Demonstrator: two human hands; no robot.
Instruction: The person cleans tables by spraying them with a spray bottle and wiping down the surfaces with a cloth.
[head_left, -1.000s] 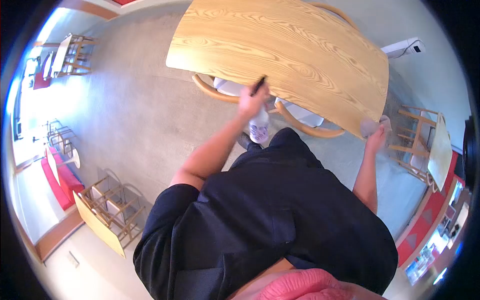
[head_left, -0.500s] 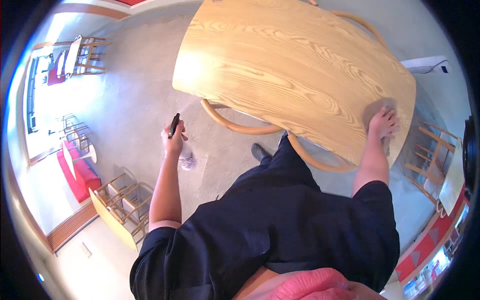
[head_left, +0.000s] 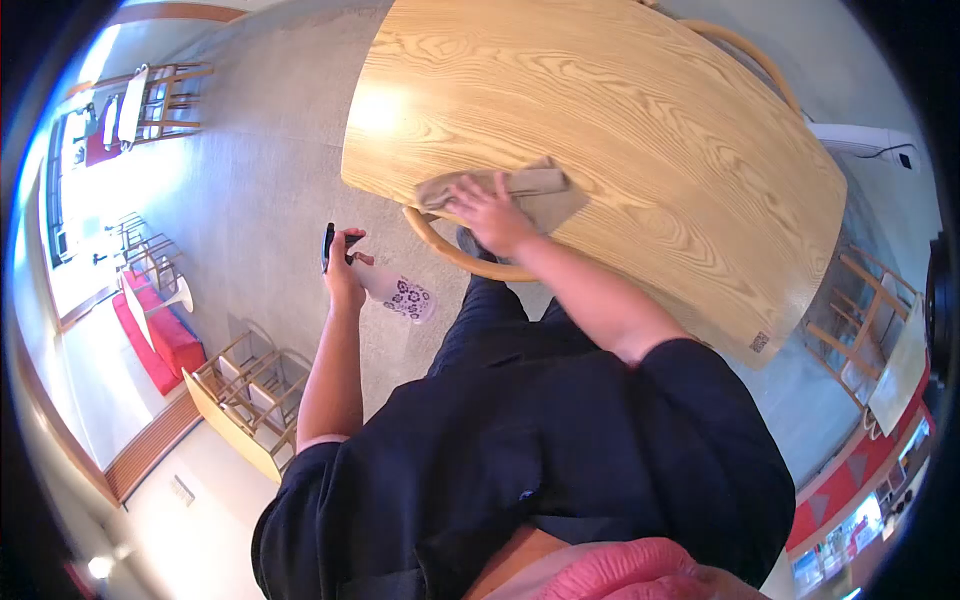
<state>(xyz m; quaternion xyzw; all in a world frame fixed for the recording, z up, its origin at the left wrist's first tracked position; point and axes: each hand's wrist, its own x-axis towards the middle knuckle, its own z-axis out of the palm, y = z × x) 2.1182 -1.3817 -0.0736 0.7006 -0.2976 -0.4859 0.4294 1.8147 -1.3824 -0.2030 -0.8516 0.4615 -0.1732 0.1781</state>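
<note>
My left hand [head_left: 345, 270] is closed round the black-topped neck of a spray bottle [head_left: 408, 299], held over the floor left of the wooden table [head_left: 640, 130]. The bottle is translucent with dark flower prints and hangs tilted, its base toward the lower right. Near the table's front left edge, my right hand [head_left: 490, 214] lies spread on a folded brown-grey cloth [head_left: 540, 190], pressing it on the tabletop. Its fingers are apart and somewhat blurred, and the cloth shows on both sides of them.
A curved wooden chair back [head_left: 450, 254] is at the table's front edge, another [head_left: 745, 50] behind it. A small printed code [head_left: 760, 342] marks the right corner. More tables with chairs stand at both sides, with a red bench [head_left: 160, 335] at left.
My right hand has swept the cloth from the table's right end to its front left edge. My left hand moved left, away from the table, with the bottle now tilted further sideways.
</note>
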